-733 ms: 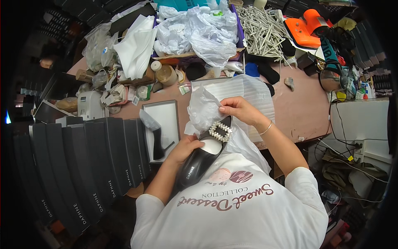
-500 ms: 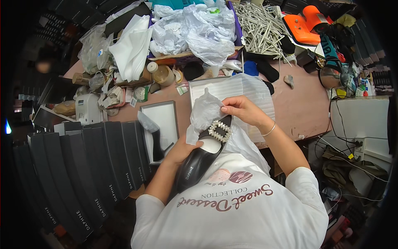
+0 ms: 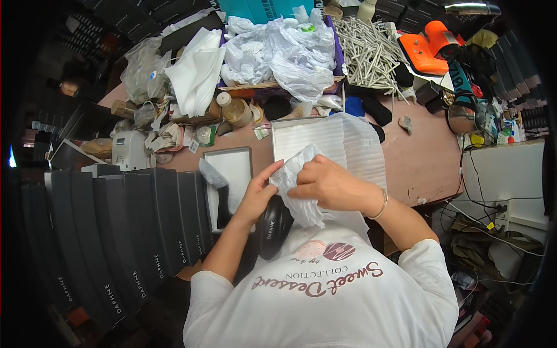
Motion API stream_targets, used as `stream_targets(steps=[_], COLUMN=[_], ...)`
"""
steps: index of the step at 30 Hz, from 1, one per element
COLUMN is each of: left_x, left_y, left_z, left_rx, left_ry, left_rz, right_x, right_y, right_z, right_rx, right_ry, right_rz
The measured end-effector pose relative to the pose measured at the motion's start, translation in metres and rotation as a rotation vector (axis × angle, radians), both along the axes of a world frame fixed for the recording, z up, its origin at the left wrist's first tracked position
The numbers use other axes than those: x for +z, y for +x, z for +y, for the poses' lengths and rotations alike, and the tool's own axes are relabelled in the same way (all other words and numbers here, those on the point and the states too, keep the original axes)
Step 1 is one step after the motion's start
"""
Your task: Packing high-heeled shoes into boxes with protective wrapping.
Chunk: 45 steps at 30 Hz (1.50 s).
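Close to my chest, a black shoe (image 3: 272, 229) has its front part wrapped in thin white tissue paper (image 3: 299, 177); its sparkly buckle is covered. My left hand (image 3: 259, 197) grips the shoe and the tissue at the left side, thumb and forefinger on the paper. With bent fingers, my right hand (image 3: 332, 184) holds the tissue over the front of the shoe. Beside my left hand lies an open grey shoebox (image 3: 241, 152) with white inside. In it rests another black shoe (image 3: 222, 200), part covered in tissue.
Another box part (image 3: 290, 133) with a white foam sheet (image 3: 364, 148) lies beyond my hands. Dark shoeboxes (image 3: 136, 226) stand in a row at left. Farther back are a bin of crumpled plastic (image 3: 278, 52), many pale sticks (image 3: 368, 55) and an orange device (image 3: 426, 49).
My right hand has come down and left, bringing the tissue over the shoe's front and its buckle. My left hand stays at the shoe's side, its forefinger now on the paper.
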<state>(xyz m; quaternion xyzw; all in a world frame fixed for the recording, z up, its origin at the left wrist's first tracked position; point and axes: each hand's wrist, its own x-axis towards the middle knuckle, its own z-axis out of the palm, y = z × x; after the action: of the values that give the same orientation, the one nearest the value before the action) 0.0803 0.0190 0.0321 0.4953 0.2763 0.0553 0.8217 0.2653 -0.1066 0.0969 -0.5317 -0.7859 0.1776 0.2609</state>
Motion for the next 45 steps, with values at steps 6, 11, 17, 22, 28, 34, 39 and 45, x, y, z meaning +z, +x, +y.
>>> stream_targets(steps=[6, 11, 17, 22, 28, 34, 39, 45], left_x=[-0.007, -0.008, -0.022, -0.020, -0.072, -0.085, -0.075, -0.071], left_y=[0.003, 0.004, -0.001, -0.001, 0.001, 0.021, -0.015, 0.010], left_z=[-0.015, -0.019, -0.008, 0.002, 0.007, -0.022, -0.019, -0.009], left_rx=[0.269, 0.247, 0.198, 0.265, 0.521, 0.718, 0.363, 0.189], left_ry=[-0.200, -0.112, 0.041, 0.115, 0.066, 0.050, -0.365, 0.112], left_rz=[-0.117, -0.064, -0.064, -0.124, -0.116, 0.081, -0.147, 0.010], right_x=[-0.028, -0.013, -0.016, -0.057, -0.072, -0.077, -0.085, -0.076], right_y=[-0.037, -0.051, 0.005, 0.053, 0.047, -0.057, -0.083, -0.093], right_z=[-0.004, -0.013, -0.004, 0.017, 0.059, 0.071, 0.019, -0.005], right_rx=[-0.241, -0.168, -0.484, -0.530, -0.546, -0.580, -0.436, -0.274], right_ry=[0.066, -0.078, 0.172, -0.388, -0.135, -0.141, -0.153, -0.106], right_rz=[-0.376, -0.209, 0.268, 0.321, 0.118, 0.003, -0.071, -0.215])
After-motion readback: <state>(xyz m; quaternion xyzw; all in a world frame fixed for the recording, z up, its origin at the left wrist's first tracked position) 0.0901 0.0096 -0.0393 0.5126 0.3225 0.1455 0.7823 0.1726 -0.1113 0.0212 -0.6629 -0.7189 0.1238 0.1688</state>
